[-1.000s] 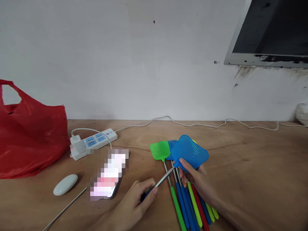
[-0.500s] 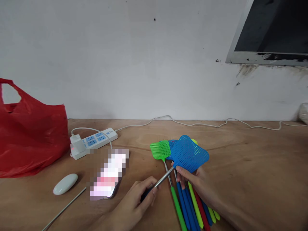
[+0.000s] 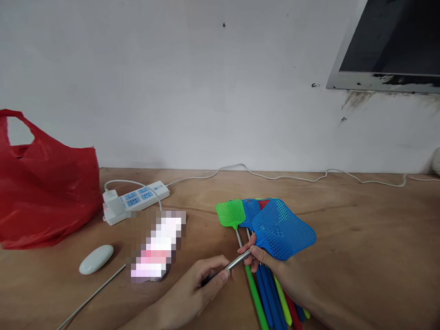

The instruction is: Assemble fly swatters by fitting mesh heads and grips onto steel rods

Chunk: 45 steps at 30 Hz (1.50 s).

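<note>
A blue fly swatter [image 3: 283,229] with a metal rod is held between my two hands, tilted with its perforated head up to the right. My left hand [image 3: 202,284] is closed around its dark handle. With thumb and fingers, my right hand [image 3: 263,256] pinches the rod just below the blue head. Underneath and beside it, several other fly swatters lie on the table: a green swatter [image 3: 231,213] at the left, a second blue swatter [image 3: 250,211] and a partly covered red swatter [image 3: 263,204]. Their blue, yellow and red handles fan toward me, partly hidden by my right arm.
On the wooden table [image 3: 371,238], a white power strip [image 3: 144,197] with a plugged-in charger stands at the left. A blurred phone [image 3: 160,247], a white oval object [image 3: 96,259] and a red plastic bag [image 3: 48,188] are nearby. A thin cable [image 3: 275,177] runs along the wall.
The held swatter's metal rod looks shorter between my hands. Its head has moved right and slightly down, uncovering some of the red swatter. My right hand has come a little closer to my left.
</note>
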Each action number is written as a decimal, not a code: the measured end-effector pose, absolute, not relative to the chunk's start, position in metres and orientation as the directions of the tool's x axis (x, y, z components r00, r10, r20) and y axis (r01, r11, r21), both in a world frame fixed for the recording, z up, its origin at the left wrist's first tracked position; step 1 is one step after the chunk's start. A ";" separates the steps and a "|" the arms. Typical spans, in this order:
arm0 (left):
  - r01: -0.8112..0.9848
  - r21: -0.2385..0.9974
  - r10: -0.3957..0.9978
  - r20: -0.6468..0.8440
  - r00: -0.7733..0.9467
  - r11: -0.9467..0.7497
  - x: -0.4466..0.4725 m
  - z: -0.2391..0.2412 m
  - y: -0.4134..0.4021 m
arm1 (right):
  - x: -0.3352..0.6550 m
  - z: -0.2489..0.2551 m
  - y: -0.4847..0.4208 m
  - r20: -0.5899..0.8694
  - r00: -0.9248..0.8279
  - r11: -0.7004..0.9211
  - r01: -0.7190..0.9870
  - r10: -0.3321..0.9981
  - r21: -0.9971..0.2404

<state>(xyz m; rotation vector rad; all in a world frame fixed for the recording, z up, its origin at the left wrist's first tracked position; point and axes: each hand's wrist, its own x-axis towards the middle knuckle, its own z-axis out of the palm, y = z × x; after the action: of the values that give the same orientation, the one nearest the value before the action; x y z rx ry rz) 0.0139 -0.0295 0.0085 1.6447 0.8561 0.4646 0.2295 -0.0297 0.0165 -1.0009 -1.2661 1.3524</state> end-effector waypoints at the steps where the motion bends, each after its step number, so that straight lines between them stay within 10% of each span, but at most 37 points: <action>1: 0.256 0.967 0.728 -0.168 0.665 -0.010 0.014 0.008 -0.029 | 0.229 0.018 -0.030 0.062 -0.175 0.042 -0.119 0.983 -0.992; 45: 0.022 0.884 0.522 -0.296 0.800 0.467 0.015 0.022 -0.032 | 0.220 -0.001 -0.041 0.104 -0.243 0.039 -0.260 0.964 -0.965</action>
<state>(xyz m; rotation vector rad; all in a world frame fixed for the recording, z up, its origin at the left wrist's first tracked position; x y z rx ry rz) 0.0152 -0.0317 0.0221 1.0527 0.5903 0.3298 0.2204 -0.0409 -0.0014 -0.8314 -1.2284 1.4479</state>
